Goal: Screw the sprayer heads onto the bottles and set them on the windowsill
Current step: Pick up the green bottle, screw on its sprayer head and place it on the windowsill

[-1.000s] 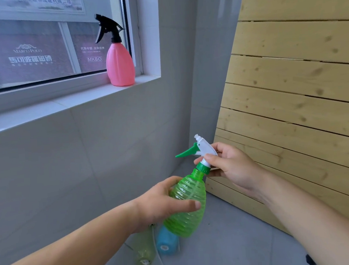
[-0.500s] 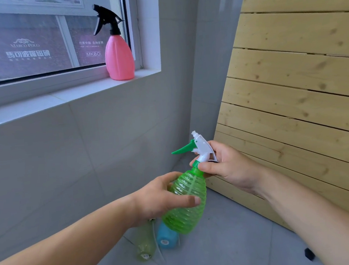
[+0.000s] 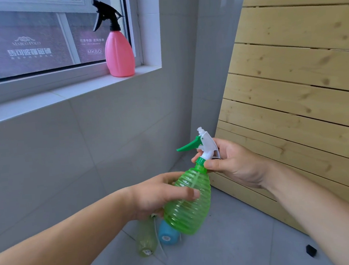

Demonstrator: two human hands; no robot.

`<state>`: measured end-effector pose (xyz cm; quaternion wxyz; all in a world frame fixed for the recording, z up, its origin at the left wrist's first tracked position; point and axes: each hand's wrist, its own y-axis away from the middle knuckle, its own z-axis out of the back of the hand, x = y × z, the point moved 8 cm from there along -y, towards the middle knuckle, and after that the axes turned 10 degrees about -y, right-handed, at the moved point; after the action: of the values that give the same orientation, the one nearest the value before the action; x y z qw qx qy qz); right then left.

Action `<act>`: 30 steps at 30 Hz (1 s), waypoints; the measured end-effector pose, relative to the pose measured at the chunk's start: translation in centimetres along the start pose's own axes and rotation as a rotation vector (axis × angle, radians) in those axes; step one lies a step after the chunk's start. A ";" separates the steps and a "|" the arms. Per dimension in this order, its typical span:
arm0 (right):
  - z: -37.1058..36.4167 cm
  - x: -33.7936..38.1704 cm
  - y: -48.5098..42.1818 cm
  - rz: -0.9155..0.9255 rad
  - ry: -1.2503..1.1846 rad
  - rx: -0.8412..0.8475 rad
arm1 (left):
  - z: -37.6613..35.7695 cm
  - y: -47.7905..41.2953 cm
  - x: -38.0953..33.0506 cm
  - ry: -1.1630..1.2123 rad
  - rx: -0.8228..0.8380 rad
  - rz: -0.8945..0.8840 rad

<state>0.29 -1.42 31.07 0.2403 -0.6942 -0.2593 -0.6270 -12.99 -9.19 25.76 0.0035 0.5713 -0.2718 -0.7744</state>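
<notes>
A ribbed green bottle (image 3: 186, 206) hangs tilted in the air in front of me, with my left hand (image 3: 159, 194) wrapped around its body. My right hand (image 3: 232, 163) pinches the green collar of the white sprayer head (image 3: 207, 145), which sits on the bottle's neck with its green trigger pointing left. On the white windowsill (image 3: 41, 99), at its right end, stands a pink bottle (image 3: 119, 55) with a black sprayer head. Below my left hand, a pale green bottle (image 3: 145, 240) and a blue bottle (image 3: 167, 235) lie on the floor, partly hidden.
A slatted wooden panel (image 3: 302, 93) leans against the wall on the right. Grey tiled wall runs below the sill, and the grey floor (image 3: 230, 249) has a small black object (image 3: 311, 250) at the lower right.
My right hand has shifted its grip round the collar of the sprayer head. The bottle and both hands stay in much the same place while my view dips slightly.
</notes>
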 end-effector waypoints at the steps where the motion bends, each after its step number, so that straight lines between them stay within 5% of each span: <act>1: 0.0 0.0 0.0 0.000 -0.021 0.006 | -0.1 0.0 0.0 0.003 0.011 0.000; 23: -0.7 1.5 1.1 -0.025 -0.118 0.171 | -1.8 0.3 -0.5 0.220 0.312 -0.062; 30: -0.4 0.8 0.5 -0.008 -0.030 0.050 | -0.3 -0.2 -0.8 0.054 0.070 -0.102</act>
<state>0.40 -2.00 31.90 0.2512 -0.6962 -0.2811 -0.6109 -12.36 -8.95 26.31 -0.0488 0.6049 -0.2692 -0.7479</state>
